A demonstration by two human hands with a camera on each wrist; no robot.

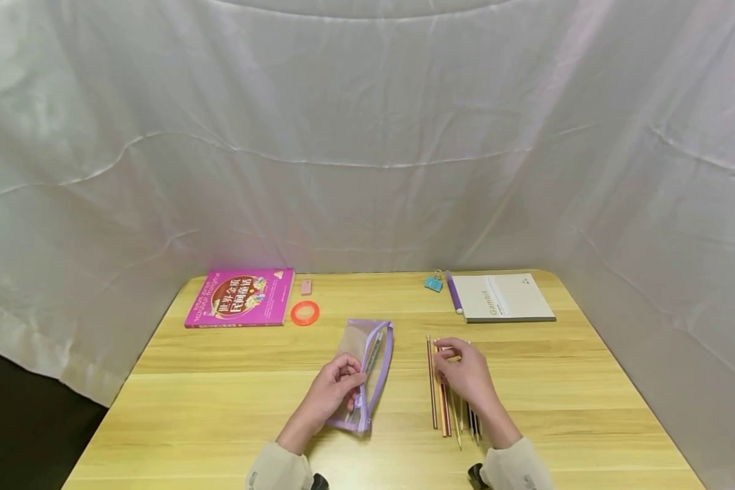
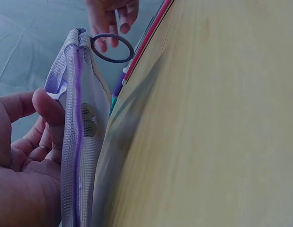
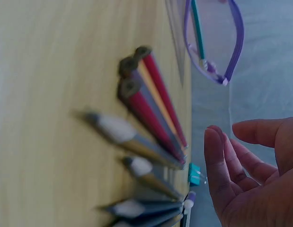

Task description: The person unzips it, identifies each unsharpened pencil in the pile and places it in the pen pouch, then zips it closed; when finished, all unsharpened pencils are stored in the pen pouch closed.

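My left hand grips the side of a see-through pencil pouch with purple zipper trim, thumb at its edge. The pouch gapes along the zipper, and a slim green pencil lies inside it. In the left wrist view the pouch stands on edge beside the fingers. Several pencils lie side by side on the table, right of the pouch. Above them hovers my right hand, partly covering them. The right wrist view shows this hand with a gap between thumb and fingertips and nothing in it.
At the back left are a pink book, a pink eraser and an orange ring-shaped tape roll. Back right hold a blue binder clip, a purple pen and a pale notebook. Grey curtains surround the table.
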